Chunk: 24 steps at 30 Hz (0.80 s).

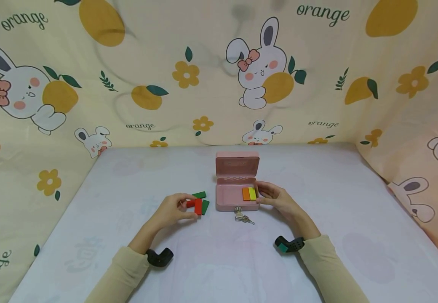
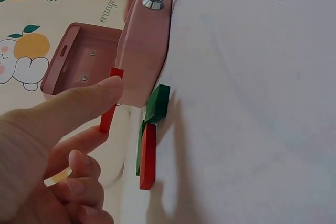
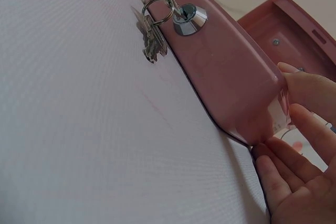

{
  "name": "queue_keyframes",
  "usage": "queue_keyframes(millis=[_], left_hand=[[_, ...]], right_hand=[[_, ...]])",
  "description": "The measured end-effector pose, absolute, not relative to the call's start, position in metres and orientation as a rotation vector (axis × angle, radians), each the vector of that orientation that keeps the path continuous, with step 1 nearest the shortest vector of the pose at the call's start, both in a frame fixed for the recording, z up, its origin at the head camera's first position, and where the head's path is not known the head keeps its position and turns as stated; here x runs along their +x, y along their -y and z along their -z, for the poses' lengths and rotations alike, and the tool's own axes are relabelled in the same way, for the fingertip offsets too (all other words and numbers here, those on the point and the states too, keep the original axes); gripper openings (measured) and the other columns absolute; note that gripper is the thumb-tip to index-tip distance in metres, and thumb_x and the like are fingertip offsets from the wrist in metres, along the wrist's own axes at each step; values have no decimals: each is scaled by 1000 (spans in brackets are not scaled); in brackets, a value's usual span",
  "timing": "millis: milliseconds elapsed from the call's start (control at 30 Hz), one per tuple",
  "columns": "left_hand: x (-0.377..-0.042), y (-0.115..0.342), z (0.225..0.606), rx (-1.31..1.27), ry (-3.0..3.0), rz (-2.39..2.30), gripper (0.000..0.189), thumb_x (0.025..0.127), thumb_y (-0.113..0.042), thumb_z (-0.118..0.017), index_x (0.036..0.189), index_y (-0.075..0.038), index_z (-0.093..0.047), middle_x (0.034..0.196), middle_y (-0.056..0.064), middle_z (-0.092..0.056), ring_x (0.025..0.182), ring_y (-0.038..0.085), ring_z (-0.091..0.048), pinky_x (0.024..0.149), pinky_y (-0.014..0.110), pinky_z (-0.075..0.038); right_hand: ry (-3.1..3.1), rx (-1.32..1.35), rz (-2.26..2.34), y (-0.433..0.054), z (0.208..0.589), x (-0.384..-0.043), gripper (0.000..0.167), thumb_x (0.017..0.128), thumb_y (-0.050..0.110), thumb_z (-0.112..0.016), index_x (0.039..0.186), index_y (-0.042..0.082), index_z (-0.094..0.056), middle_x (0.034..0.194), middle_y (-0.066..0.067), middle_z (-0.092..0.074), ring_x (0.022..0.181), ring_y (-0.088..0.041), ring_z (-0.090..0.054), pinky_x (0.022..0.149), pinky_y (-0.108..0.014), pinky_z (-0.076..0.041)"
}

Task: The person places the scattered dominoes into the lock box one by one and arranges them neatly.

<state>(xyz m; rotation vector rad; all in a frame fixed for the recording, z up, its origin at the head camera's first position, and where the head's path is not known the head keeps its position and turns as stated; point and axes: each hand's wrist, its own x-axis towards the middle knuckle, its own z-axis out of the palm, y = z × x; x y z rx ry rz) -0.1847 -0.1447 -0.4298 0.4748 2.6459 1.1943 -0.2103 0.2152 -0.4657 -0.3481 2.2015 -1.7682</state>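
My left hand (image 1: 174,209) pinches a red block (image 1: 198,207) between thumb and forefinger, raised off the table and left of the box. Near it lie a second red block (image 2: 148,158), a green block (image 2: 158,103) and another green block (image 1: 199,195). The pink metal cash box (image 1: 226,207) stands with its lid (image 1: 237,165) up. An orange block (image 1: 246,194) and a yellow block (image 1: 252,193) lie side by side at the right inside it. My right hand (image 1: 277,199) holds the box's right side, thumb at the rim and fingers against the outer wall.
Keys (image 3: 152,40) on a ring hang from the lock (image 3: 190,19) on the box's front, reaching the table. A white cloth (image 1: 211,261) covers the table. Behind it stands a patterned curtain (image 1: 204,84) with rabbits and oranges.
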Motion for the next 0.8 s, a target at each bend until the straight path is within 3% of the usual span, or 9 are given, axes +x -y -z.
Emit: queue_keyframes(millis=[267,633,800], left_hand=[[-189,143,429,531,-2684,-1223,46,72,-20,-84,112,-4,-67,71,12,-49,66,10,-41,60,19,-32],[-193,130,420,509,-2671,-1229,46,75,-19,-83,116,-5,-67,75,13,-51,63,11,-40,56,19,-29],[-196,123,417,496,-2675,-1225,46,75,-22,-82,117,-8,-67,77,16,-52,68,13,-42,58,20,-30]], right_hand=[[-2179,-308,1788,-215,467,-211,68,88,13,-68,147,2,-35,153,-22,-35,144,-39,-32,101,-10,-40],[-2157,-294,1803,-214,466,-210,70,88,14,-69,147,3,-35,154,-21,-34,145,-37,-32,104,-13,-39],[-2166,-292,1793,-214,466,-209,69,88,15,-69,147,4,-35,154,-20,-34,145,-37,-32,109,-23,-37]])
